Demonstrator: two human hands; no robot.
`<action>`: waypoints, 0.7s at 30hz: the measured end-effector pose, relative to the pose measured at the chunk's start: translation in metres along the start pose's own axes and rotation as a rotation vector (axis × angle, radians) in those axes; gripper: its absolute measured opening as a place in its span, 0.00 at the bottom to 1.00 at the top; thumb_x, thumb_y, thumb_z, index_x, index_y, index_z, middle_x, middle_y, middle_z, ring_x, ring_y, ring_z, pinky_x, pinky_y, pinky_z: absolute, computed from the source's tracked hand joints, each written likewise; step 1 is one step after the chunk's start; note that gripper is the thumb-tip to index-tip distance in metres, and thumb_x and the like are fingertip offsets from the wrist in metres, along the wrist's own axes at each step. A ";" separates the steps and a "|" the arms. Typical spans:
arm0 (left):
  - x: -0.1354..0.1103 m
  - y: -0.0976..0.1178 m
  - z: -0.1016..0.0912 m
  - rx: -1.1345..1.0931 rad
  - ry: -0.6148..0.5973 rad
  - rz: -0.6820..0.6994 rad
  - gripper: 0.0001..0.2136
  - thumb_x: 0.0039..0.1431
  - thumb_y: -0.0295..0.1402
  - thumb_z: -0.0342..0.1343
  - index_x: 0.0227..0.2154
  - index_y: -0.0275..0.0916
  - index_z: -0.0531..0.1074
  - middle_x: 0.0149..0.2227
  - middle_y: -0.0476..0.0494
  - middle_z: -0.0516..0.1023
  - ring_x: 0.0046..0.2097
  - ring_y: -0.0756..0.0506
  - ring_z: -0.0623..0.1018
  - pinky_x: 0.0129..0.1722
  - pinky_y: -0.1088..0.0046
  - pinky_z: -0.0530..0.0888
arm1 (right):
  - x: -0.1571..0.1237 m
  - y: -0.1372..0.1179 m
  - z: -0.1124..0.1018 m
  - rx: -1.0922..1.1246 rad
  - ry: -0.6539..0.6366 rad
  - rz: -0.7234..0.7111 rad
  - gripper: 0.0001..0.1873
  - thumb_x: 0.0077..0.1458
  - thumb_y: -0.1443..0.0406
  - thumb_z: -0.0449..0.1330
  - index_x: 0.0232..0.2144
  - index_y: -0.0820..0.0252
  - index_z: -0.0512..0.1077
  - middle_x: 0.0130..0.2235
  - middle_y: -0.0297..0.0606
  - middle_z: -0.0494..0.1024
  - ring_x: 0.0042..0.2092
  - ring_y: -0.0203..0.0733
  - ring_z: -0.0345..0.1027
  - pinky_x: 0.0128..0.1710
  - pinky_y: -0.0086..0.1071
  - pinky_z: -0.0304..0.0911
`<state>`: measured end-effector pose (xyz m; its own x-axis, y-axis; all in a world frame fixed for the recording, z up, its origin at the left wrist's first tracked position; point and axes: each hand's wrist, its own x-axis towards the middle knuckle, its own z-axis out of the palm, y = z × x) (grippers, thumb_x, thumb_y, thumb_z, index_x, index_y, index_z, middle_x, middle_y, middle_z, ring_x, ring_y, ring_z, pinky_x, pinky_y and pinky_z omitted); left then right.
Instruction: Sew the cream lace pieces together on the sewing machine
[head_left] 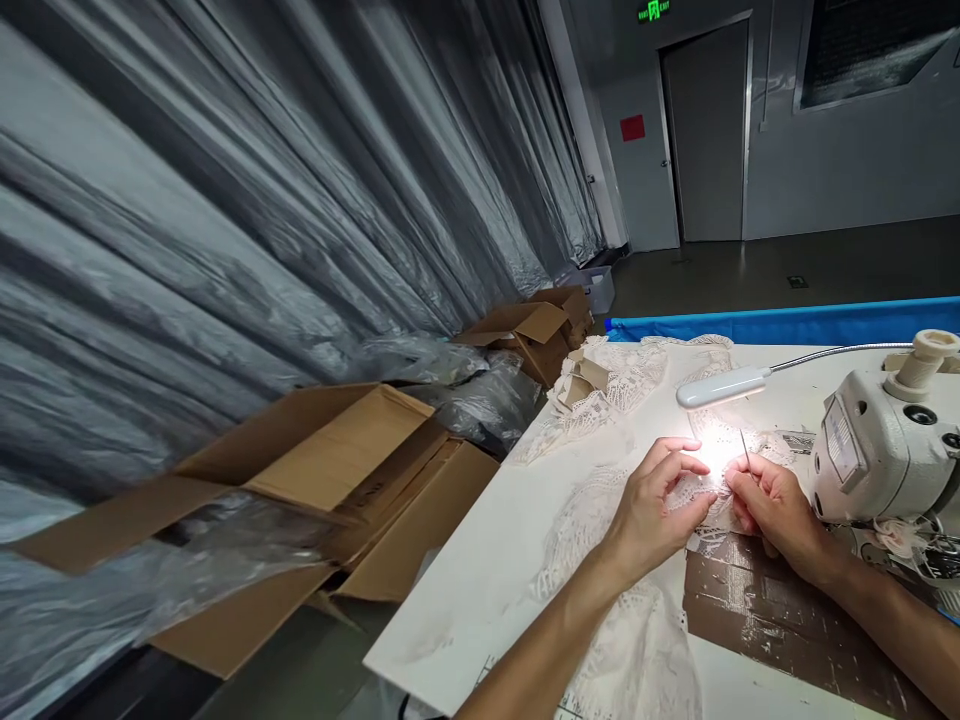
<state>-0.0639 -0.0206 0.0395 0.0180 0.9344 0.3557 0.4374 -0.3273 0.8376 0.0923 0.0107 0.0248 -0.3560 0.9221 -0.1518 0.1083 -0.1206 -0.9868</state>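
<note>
My left hand (660, 505) rests on a piece of white lace fabric (600, 530) spread on the white table (480, 570), its fingertips pinching the lace under the lamp's glare. My right hand (772, 505) is closed in a pinch on a thin dark needle-like tool (745, 450) that sticks up from its fingers, right beside the left fingertips. The exact spot where both hands meet is washed out by the light.
A white sewing machine (877, 450) stands at the right with a gooseneck lamp (724, 387) over the work. More lace and small cardboard pieces (581, 385) lie at the table's far end. Open cardboard boxes (352, 470) and plastic sheeting sit on the floor to the left.
</note>
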 end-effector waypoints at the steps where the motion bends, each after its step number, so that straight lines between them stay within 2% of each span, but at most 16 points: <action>1: 0.000 0.000 0.000 0.039 0.003 0.012 0.06 0.48 0.26 0.60 0.31 0.41 0.76 0.45 0.39 0.74 0.43 0.43 0.75 0.34 0.74 0.71 | 0.000 0.001 0.000 0.001 -0.005 0.015 0.17 0.45 0.50 0.52 0.28 0.58 0.63 0.15 0.27 0.60 0.16 0.32 0.49 0.11 0.24 0.43; 4: -0.001 0.000 0.000 0.113 0.027 0.025 0.06 0.51 0.28 0.59 0.32 0.41 0.77 0.44 0.39 0.76 0.42 0.43 0.77 0.35 0.73 0.71 | 0.002 0.003 0.000 -0.015 -0.022 0.020 0.17 0.44 0.51 0.54 0.27 0.59 0.65 0.15 0.26 0.59 0.15 0.32 0.49 0.11 0.24 0.43; 7: -0.001 -0.002 0.002 0.128 0.040 -0.013 0.05 0.53 0.29 0.56 0.29 0.40 0.78 0.42 0.40 0.77 0.37 0.45 0.77 0.35 0.73 0.72 | 0.004 0.005 0.000 -0.010 -0.009 -0.051 0.19 0.42 0.50 0.57 0.25 0.60 0.68 0.14 0.26 0.59 0.16 0.31 0.48 0.13 0.25 0.44; 9: 0.000 -0.003 0.003 0.067 0.065 -0.061 0.05 0.53 0.29 0.56 0.27 0.39 0.77 0.41 0.40 0.77 0.36 0.46 0.77 0.34 0.73 0.72 | 0.006 0.007 0.001 0.004 0.019 -0.078 0.19 0.41 0.50 0.59 0.24 0.61 0.70 0.15 0.27 0.60 0.16 0.32 0.49 0.14 0.26 0.45; 13: 0.001 -0.006 0.006 -0.166 0.140 -0.178 0.03 0.51 0.30 0.57 0.25 0.38 0.74 0.38 0.40 0.78 0.42 0.45 0.77 0.37 0.74 0.73 | 0.010 0.017 0.003 0.013 0.110 -0.081 0.20 0.41 0.50 0.60 0.29 0.61 0.72 0.13 0.26 0.57 0.15 0.33 0.47 0.13 0.28 0.43; 16: 0.001 -0.007 0.007 -0.204 0.126 -0.217 0.03 0.52 0.30 0.57 0.27 0.38 0.75 0.36 0.42 0.78 0.42 0.45 0.77 0.39 0.74 0.73 | 0.011 0.020 0.004 0.015 0.096 -0.104 0.20 0.41 0.49 0.60 0.27 0.60 0.71 0.12 0.26 0.56 0.15 0.34 0.47 0.13 0.28 0.43; 18: 0.000 -0.007 0.007 -0.149 0.079 -0.181 0.04 0.53 0.30 0.57 0.30 0.38 0.75 0.35 0.43 0.78 0.41 0.46 0.77 0.41 0.74 0.72 | 0.010 0.017 0.004 0.012 0.052 -0.111 0.20 0.42 0.48 0.59 0.25 0.60 0.70 0.14 0.27 0.57 0.16 0.33 0.48 0.14 0.28 0.44; 21: 0.000 -0.006 0.005 -0.011 0.007 -0.036 0.06 0.53 0.28 0.58 0.34 0.38 0.76 0.36 0.43 0.78 0.39 0.47 0.77 0.40 0.74 0.72 | 0.007 0.009 0.002 -0.001 0.032 -0.124 0.19 0.44 0.50 0.58 0.23 0.60 0.70 0.17 0.30 0.61 0.19 0.34 0.52 0.17 0.27 0.48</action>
<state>-0.0622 -0.0178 0.0320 -0.0034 0.9446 0.3282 0.4278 -0.2953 0.8543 0.0888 0.0152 0.0147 -0.3370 0.9411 -0.0263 0.0664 -0.0041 -0.9978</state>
